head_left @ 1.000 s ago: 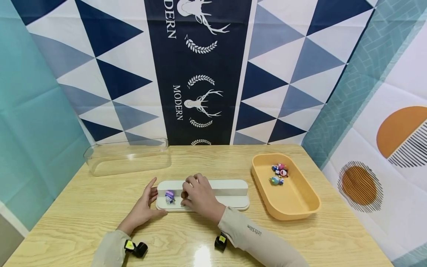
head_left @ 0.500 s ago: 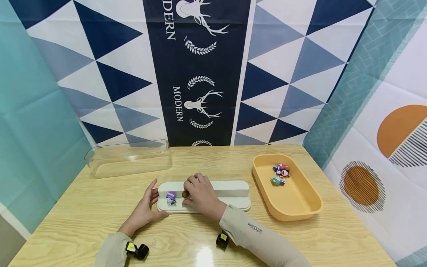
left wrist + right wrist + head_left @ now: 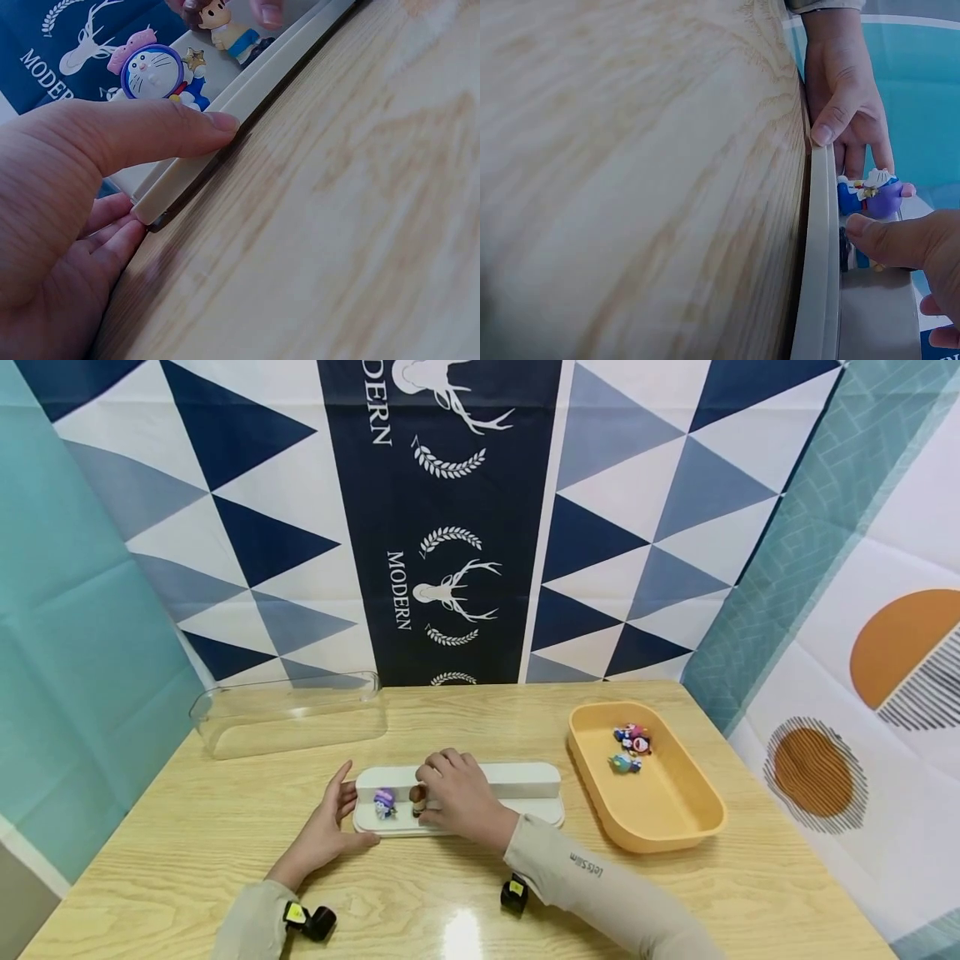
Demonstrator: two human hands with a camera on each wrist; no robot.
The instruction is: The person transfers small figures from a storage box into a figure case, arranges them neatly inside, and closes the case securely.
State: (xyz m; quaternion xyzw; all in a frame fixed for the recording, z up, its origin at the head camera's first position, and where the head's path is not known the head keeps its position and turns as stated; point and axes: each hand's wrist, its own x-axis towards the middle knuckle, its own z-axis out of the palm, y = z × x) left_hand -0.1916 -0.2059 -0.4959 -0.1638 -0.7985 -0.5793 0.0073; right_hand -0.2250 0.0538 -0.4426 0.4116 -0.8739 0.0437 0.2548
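A white stepped display stand (image 3: 522, 774) lies before me. My left hand (image 3: 326, 827) holds its left end, with the thumb (image 3: 202, 131) on the front edge and the other fingers round the end. On the lower step stands a blue-and-white cat figurine (image 3: 154, 71) with a purple hood and pink bow. Just right of it is a brown-haired figurine (image 3: 417, 801) in blue shorts, upright on the same step. My right hand (image 3: 467, 799) is around its right side, fingers by its head; in the left wrist view the thumb stands a little apart from the body.
A yellow-orange tray (image 3: 675, 793) on the right holds several small figurines (image 3: 632, 741) near its far end. At the back left lies a clear plastic cover (image 3: 292, 718). Patterned cloth (image 3: 450, 527) rises behind the wooden table (image 3: 420, 902).
My right hand has shifted slightly right and loosened from the brown-haired figurine, which now shows more fully on the step. My left hand stays at the stand's end.
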